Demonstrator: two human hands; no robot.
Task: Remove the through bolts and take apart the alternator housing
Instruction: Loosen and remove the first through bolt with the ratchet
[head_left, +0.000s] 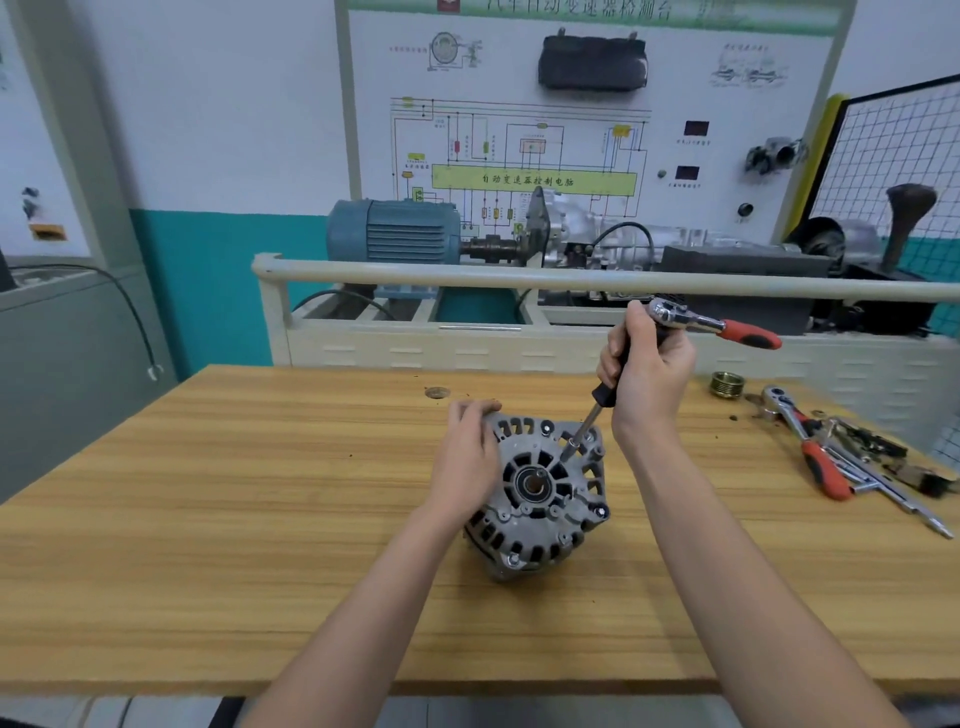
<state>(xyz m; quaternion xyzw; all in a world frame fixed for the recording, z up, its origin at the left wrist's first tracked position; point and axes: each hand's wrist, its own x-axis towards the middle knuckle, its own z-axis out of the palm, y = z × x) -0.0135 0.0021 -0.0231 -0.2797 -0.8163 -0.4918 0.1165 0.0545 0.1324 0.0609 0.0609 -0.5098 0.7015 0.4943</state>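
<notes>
The right hand (647, 374) is wrapped around a black-handled extension driver (605, 389) topped by a red-handled ratchet (711, 322), whose handle projects to the right above the fist. The steel shaft runs down and to the left, and its socket end (571, 444) sits on a through bolt near the far rim of the alternator (540, 493). The left hand (467, 457) lies on the far-left edge of the housing with the fingers curled over the rim, steadying it. The alternator rests face-up near the middle of the wooden bench (260, 519).

Hazards at this stage:

- The shaft is visibly tilted relative to the bolt axis. Under torque, the socket is likely to cam off and round the bolt head.
- The tall tool stack puts the ratchet well above the bolt. A side load at the handle may tip or spin the housing, which is held only by one hand and not clamped.
- If the socket slips, the tool tip can strike the left fingers, which lie close to it.
- Two further bolt heads (601, 512) show at the near and right rim. Prying the halves apart with these still seated risks cracking the cast housing.

A second ratchet (810, 447) and loose sockets lie at the right of the bench, well apart from the work.
</notes>
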